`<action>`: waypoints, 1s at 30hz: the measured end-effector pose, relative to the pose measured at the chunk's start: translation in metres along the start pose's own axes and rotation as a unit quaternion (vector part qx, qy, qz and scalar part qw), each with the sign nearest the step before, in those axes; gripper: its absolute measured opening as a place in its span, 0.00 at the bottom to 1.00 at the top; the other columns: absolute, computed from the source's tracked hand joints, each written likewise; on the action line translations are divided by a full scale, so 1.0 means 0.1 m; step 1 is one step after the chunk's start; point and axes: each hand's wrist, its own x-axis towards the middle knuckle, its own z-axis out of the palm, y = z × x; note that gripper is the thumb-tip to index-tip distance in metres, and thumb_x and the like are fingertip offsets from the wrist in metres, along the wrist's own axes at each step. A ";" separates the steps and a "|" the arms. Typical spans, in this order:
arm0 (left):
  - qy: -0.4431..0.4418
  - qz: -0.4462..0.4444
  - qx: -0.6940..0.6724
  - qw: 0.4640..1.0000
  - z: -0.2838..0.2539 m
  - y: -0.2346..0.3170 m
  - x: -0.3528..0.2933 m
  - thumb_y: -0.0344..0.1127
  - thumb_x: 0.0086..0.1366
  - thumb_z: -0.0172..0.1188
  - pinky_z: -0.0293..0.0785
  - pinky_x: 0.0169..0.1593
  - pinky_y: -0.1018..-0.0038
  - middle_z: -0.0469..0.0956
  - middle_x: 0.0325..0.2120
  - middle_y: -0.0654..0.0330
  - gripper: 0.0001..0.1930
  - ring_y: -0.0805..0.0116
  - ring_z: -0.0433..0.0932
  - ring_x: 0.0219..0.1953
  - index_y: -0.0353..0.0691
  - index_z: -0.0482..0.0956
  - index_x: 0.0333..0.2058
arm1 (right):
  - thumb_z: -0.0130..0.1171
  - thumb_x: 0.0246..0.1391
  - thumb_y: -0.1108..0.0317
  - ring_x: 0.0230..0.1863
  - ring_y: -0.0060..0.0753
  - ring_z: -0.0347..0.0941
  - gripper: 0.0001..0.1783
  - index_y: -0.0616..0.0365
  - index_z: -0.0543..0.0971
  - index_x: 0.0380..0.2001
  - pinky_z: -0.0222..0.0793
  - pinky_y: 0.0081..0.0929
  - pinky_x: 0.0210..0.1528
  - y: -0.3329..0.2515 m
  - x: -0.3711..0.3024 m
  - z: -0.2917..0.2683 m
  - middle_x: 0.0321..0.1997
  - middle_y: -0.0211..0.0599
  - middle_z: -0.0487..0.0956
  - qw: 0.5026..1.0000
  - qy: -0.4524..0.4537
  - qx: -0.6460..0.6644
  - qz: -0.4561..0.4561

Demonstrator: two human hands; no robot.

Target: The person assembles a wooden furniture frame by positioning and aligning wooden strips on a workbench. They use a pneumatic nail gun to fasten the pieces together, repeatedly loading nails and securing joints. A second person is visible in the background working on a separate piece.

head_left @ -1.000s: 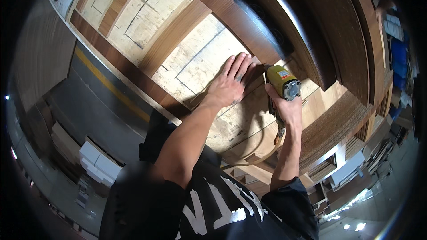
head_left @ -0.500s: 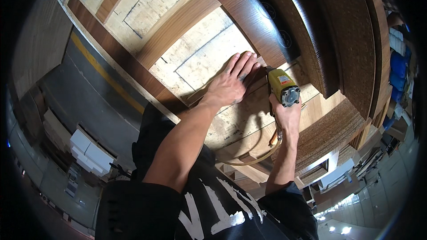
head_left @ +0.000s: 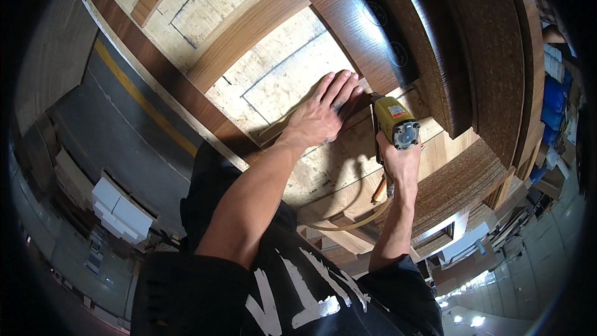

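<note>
A yellow air nail gun [head_left: 394,115] is gripped in my right hand [head_left: 401,163], its nose against the joint where the long dark-brown board [head_left: 348,28] meets the end slat. Flat on that end slat lies my left hand [head_left: 318,115], fingers stretched toward the same corner and covering much of the slat. The boards form a ladder-like wooden frame with a curved cross slat [head_left: 249,34] farther up and a second long brown rail [head_left: 158,65] on the left. An air hose [head_left: 348,228] curves below the nail gun.
Under the frame is a pale worktop [head_left: 286,71] with pencil-like dark lines. Stacked dark boards [head_left: 460,43] rise at the right. White boxes [head_left: 118,208] stand on the floor at lower left, near a yellow floor line [head_left: 146,106]. Part of another person shows at the far right edge.
The whole view has shifted slightly. Both hands and the nail gun stay at the same corner of the frame.
</note>
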 end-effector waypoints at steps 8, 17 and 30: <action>-0.024 0.003 0.000 1.000 -0.05 0.01 -0.01 0.36 0.61 0.54 0.19 0.77 0.50 0.35 0.77 0.45 0.20 0.45 0.25 0.78 0.34 0.86 0.48 | 0.68 0.45 0.66 0.35 0.36 0.83 0.19 0.68 0.84 0.40 0.78 0.33 0.42 -0.02 0.09 -0.01 0.33 0.47 0.86 0.999 -0.017 -0.013 -0.033; -0.075 0.003 0.002 0.997 -0.20 -0.02 -0.01 0.39 0.55 0.62 0.15 0.76 0.51 0.33 0.77 0.45 0.10 0.47 0.21 0.78 0.41 0.89 0.27 | 0.68 0.46 0.66 0.34 0.37 0.83 0.19 0.70 0.83 0.39 0.78 0.34 0.41 -0.16 0.15 0.00 0.32 0.47 0.85 0.999 -0.030 -0.008 -0.028; -0.057 -0.017 0.010 0.998 -0.09 0.03 -0.01 0.37 0.62 0.54 0.21 0.78 0.53 0.34 0.77 0.46 0.32 0.49 0.27 0.78 0.29 0.67 0.65 | 0.66 0.46 0.69 0.33 0.33 0.82 0.17 0.69 0.83 0.40 0.77 0.33 0.40 0.07 -0.04 0.03 0.31 0.45 0.85 0.997 0.004 0.018 -0.076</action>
